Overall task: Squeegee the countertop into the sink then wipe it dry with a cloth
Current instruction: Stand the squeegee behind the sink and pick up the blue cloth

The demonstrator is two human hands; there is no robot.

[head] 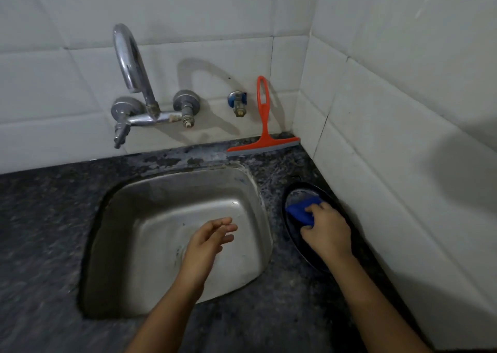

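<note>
My right hand (pixel 326 231) was on the folded blue cloth (pixel 301 210), fingers curled over its near edge, grip clenched on it. The cloth sat on a dark oval plate (pixel 293 191) lying on the speckled dark stone worktop (pixel 40 231), just right of the square stainless steel sink (pixel 150 199) and close to the white tiled side wall (pixel 403 151). My left hand (pixel 207 241) hung over the sink basin with fingers loosely spread, grip released, holding nothing.

The orange plastic squeegee with grey rubber blade (pixel 265 137) stood parked at the back corner, blade on the worktop ledge behind the sink, looped handle leaning up against the tiled back wall (pixel 67 84). No hand near it. The chrome wall-mounted tap (pixel 134 78) showed no running water.

Progress call: squeegee put aside upright and the cloth in hand, so I judged the squeegee pass finished and the dry-wipe stage only starting. Cloth was not yet on the stone itself, so the wiping was still left. Worktop behind the sink looked blotchy, pale patches; I couldn't tell whether that was wet film or staining. Left stretch of worktop was blurred, wetness not readable. The sink basin looked mostly drained, and whether water sat at the bottom was unclear.

Left to do, as I read it: lift the cloth off the plate, wipe the worktop around the sink, including the back ledge and the right strip.
</note>
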